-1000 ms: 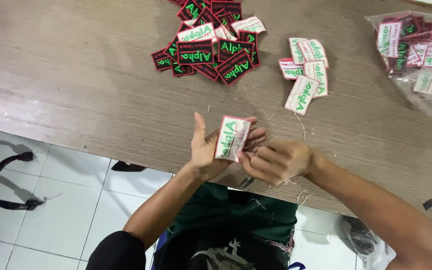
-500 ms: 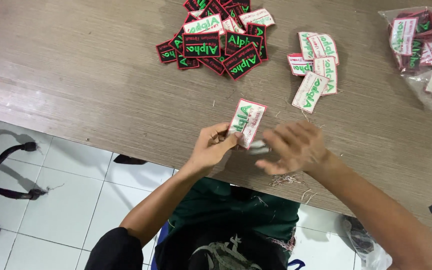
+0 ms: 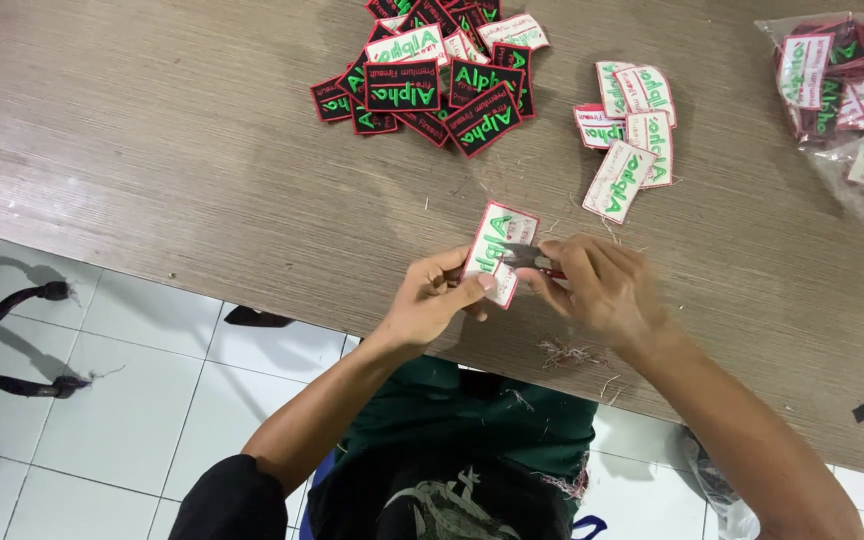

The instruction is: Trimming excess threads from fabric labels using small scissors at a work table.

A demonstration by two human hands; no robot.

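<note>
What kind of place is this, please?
Probably a small workshop for finishing embroidered patches: a wooden table holds a pile of black patches, a clear bag of more, and thread scraps beside the hands.

Right hand [image 3: 602, 290] back at the patch [image 3: 497, 250], small cutter [image 3: 530, 259] now against it.

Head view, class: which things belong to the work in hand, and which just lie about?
In hand: white patch, small snips, left hand, right hand.
Lying about: black patch pile, white patch stack, plastic bag, thread scraps.
</note>
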